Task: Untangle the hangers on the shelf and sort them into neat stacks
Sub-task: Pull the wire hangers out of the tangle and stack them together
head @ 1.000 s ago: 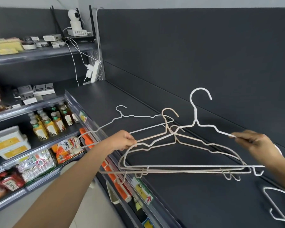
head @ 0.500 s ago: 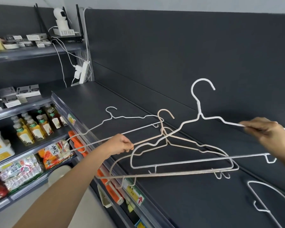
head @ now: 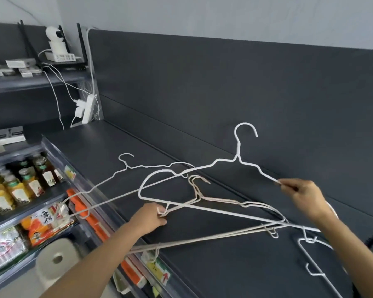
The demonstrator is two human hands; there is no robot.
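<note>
Currently a tangle of thin wire clothes hangers is held above the dark grey shelf top (head: 121, 151) between two bare hands. The right hand (head: 304, 198) is raised near the back panel, and its fingertips (head: 285, 187) are pinched together on the right shoulder of a white wire hanger with a tall hook (head: 238, 155); this hanger is tilted, its hook pointing up against the dark grey back panel (head: 224, 87) and its long bottom bar running down to the right. The left hand (head: 151, 216) is lower and nearer the shelf's front edge, with its fingers (head: 163, 214) closed around wire where the beige wire hangers (head: 224, 200) and the white one cross; exactly which wires are gripped cannot be told. The beige hangers are bunched together, hooks up beside each other, their bottom bars slanting down over the shelf's front lip. A second, thinner white wire hanger (head: 125, 166) is seen to the left, reaching out past the shelf edge above the lower shelves. Another white wire hanger (head: 314, 274) lies flat on the shelf top at lower right, beneath the right forearm. On the lower shelves to the left, bottled drinks with green caps (head: 15, 188) and packaged snacks (head: 41, 226) are stocked
</note>
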